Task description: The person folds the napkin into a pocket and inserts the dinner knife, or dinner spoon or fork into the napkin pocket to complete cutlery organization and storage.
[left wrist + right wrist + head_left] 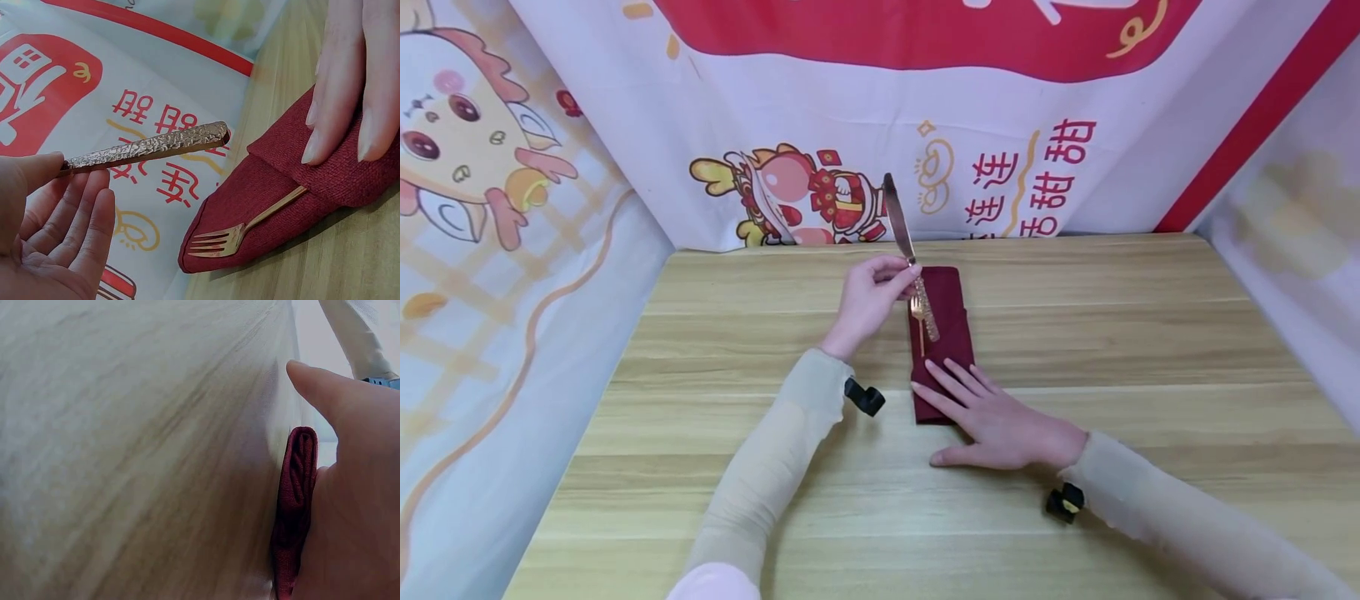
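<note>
A dark red cloth napkin (947, 292), folded into a long pocket, lies on the wooden table. Out of its fold sticks a gold fork (220, 240), tines toward the far end, its handle's lower part hidden in the cloth. Above the napkin's far end, my left hand (872, 296) pinches a table knife (898, 218) between thumb and fingers. The knife's blade points up and away, and its hammered gold handle (150, 147) hangs over the napkin, apart from it. My right hand (1000, 421) rests with straight, spread fingers on the napkin's near part, thumb on the table.
The wooden table (700, 450) extends on both sides of the napkin. A printed cloth backdrop (820, 100) stands at the table's far edge, with another patterned cloth (512, 275) along the left. Black camera mounts (865, 397) sit on both wrists.
</note>
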Demonstrator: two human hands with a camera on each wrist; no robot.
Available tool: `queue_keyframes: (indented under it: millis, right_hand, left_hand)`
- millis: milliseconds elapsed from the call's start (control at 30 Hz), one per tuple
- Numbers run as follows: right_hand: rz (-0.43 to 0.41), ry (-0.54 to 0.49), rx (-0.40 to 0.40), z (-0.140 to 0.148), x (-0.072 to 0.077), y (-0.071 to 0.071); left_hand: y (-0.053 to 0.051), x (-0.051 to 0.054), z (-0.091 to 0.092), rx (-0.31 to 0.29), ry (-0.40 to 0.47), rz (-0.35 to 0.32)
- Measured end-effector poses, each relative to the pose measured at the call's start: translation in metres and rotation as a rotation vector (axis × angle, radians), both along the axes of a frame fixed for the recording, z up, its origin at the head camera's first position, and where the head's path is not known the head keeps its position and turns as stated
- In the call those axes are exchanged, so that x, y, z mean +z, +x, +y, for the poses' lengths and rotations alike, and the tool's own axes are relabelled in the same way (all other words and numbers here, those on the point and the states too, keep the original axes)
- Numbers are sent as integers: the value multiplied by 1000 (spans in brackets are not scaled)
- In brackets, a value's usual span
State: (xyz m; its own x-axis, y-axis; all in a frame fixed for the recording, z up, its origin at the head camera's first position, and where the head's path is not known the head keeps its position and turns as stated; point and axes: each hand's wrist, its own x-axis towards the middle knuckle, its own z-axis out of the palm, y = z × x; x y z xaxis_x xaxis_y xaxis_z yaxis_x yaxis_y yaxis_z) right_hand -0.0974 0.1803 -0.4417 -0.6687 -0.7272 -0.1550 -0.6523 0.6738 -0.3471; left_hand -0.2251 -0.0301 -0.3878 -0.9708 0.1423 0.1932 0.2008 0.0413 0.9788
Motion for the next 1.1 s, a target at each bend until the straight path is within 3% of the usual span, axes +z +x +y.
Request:
queue_keyframes:
  millis: [267, 667, 1100]
  right_hand:
    - [-22, 6, -1, 0, 3, 0]
    - [-60, 7, -13, -1, 5, 0]
    - [-29, -27, 3, -1, 4, 0]
  left_hand:
    - [-16, 0, 7, 19, -43, -32]
    - [-35, -7, 16, -10, -59, -71]
    - [-38, -24, 23, -61, -60, -103]
